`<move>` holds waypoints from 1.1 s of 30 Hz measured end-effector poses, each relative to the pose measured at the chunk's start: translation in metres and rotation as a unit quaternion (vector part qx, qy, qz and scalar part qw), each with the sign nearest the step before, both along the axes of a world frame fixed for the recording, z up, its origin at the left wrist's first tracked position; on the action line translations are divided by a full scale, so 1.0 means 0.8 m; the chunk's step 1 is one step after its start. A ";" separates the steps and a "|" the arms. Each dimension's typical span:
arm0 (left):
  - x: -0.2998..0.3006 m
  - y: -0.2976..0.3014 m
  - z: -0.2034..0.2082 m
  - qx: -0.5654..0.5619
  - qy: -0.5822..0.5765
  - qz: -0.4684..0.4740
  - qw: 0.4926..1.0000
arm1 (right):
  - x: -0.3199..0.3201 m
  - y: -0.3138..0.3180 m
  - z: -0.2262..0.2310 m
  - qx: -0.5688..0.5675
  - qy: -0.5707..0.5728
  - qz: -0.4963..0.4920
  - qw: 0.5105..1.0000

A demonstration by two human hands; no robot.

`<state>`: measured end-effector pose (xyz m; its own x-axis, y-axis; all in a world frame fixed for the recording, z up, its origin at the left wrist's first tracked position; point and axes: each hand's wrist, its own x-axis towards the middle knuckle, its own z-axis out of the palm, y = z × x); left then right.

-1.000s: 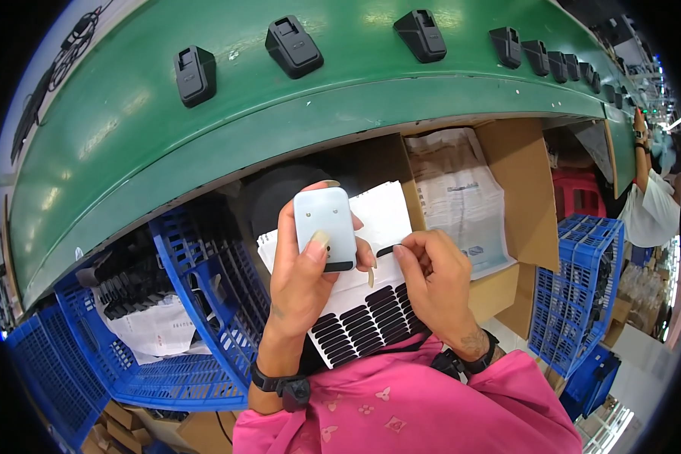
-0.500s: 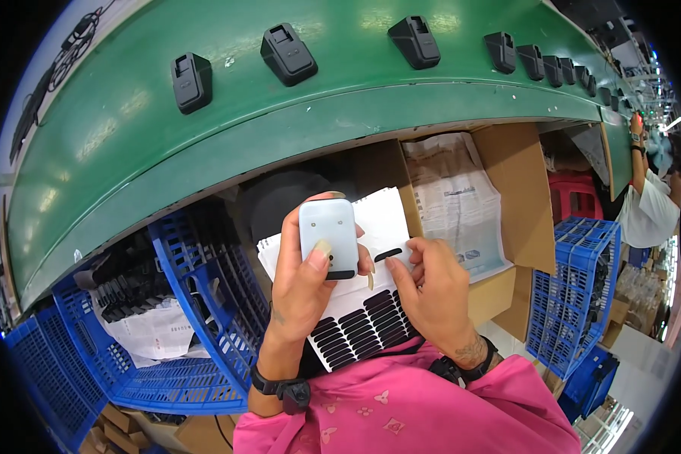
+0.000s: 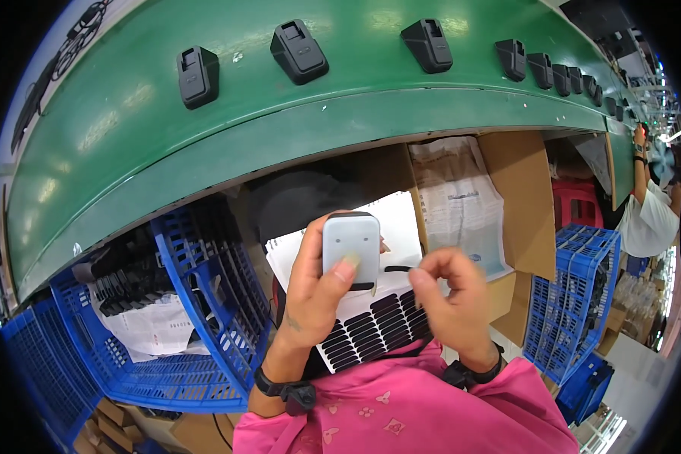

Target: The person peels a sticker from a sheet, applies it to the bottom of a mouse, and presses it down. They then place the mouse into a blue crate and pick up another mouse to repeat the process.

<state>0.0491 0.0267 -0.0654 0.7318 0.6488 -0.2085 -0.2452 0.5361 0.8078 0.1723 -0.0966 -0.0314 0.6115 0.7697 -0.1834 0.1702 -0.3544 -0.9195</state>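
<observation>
My left hand (image 3: 309, 303) is closed around a flat, pale grey device (image 3: 351, 240) with rounded corners, black end edges and two small dots on its face. The left thumb presses on the lower part of that face. Just to the right, my right hand (image 3: 459, 306) pinches one end of a thin black adhesive strip (image 3: 397, 268), whose free end points toward the device without a clear sign of touching it. Below both hands, a white sheet with rows of black strips (image 3: 378, 325) rests over my lap.
Several black cradle-shaped units (image 3: 300, 53) stand along the green bench (image 3: 204, 144). Blue crates (image 3: 197, 295) stand at the left, one with black parts and paper inside. A cardboard box (image 3: 518, 200) holds printed paper; another blue crate (image 3: 575, 295) and a person (image 3: 651, 212) are at the right.
The black strip, earlier at my right thumb over the white sheet, now sticks out from the right fingertips. My left hand has shifted the device slightly right and down.
</observation>
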 end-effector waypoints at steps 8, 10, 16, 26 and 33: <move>-0.004 -0.016 0.001 0.106 0.005 0.010 0.994 | 0.001 0.051 0.043 0.147 0.291 -0.016 0.945; -0.008 -0.013 -0.002 0.138 0.032 0.000 0.990 | 0.001 0.062 0.034 0.129 0.283 -0.011 0.950; -0.006 -0.009 -0.003 0.176 0.054 -0.003 0.983 | 0.001 0.071 0.034 0.128 0.278 -0.008 0.952; -0.004 -0.006 -0.003 0.190 0.052 -0.012 0.980 | 0.007 0.076 0.033 0.118 0.306 0.010 0.945; -0.003 -0.007 -0.003 0.193 0.055 -0.015 0.979 | 0.008 0.075 0.032 0.107 0.284 0.010 0.953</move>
<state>0.0463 0.0211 -0.0678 0.7389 0.6732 -0.0298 -0.1343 0.1904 0.9725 0.1786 -0.0370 -0.0057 0.4449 0.8372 -0.3180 -0.3711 -0.1508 -0.9163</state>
